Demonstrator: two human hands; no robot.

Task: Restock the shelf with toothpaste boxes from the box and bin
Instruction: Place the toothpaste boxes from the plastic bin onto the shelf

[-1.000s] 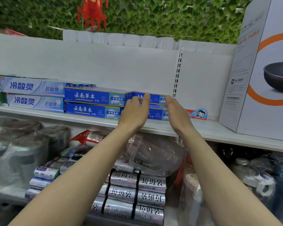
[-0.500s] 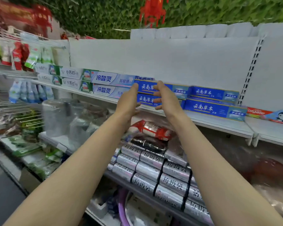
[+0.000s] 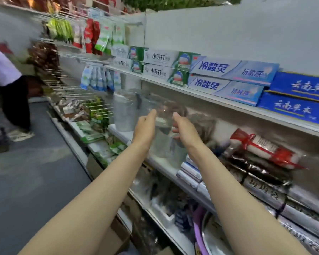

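Both arms stretched forward, below the toothpaste shelf (image 3: 219, 103). Left hand (image 3: 145, 128) held out with fingers straight and together, holding nothing. Right hand (image 3: 186, 132) just beside it, fingers relaxed and slightly bent, likewise empty; palms facing each other with a small gap between. Neither hand touching the shelf.

Toothpaste boxes stacked two high on that shelf: white-and-green boxes (image 3: 166, 66) at the far end, pale blue boxes (image 3: 232, 79) next along, dark blue boxes (image 3: 298, 99) nearest the right edge of view. All lying flat, long faces outward.

Under the shelf, behind the hands: clear plastic-wrapped containers (image 3: 124, 111), blurred. Further right beneath the shelf, a red-ribboned package (image 3: 265, 147) over dark and silver packs (image 3: 265, 192). Beyond the shelf's far end, hanging packets (image 3: 98, 36) on pegs. Another person (image 3: 9, 83) in the aisle at left, partly in view.
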